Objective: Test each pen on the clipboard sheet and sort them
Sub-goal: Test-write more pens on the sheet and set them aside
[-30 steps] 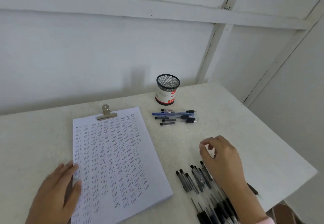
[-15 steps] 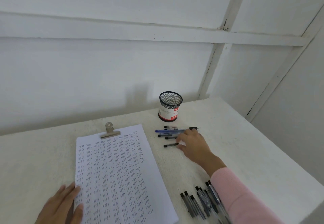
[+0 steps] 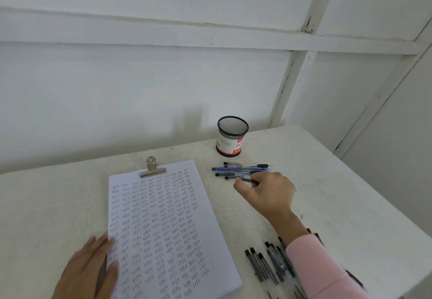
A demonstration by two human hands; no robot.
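Note:
A clipboard sheet (image 3: 163,217) covered in rows of small handwritten marks lies in front of me under a metal clip (image 3: 152,170). My left hand (image 3: 86,273) rests flat on its lower left edge. My right hand (image 3: 268,193), in a pink sleeve, reaches to a small row of pens (image 3: 240,169) beside the sheet's top right corner. Its thumb and fingers pinch a dark pen (image 3: 247,180) just below that row. A pile of several black pens (image 3: 264,263) lies near the front right, partly hidden by my forearm.
A black mesh pen cup (image 3: 232,136) with a red and white label stands behind the row of pens, near the wall. The white table (image 3: 339,205) ends at an edge on the right. White panelled walls close in behind and to the right.
My right hand left the front pile of pens and reached forward to the far row, where it now pinches a pen. My left hand has stayed on the sheet.

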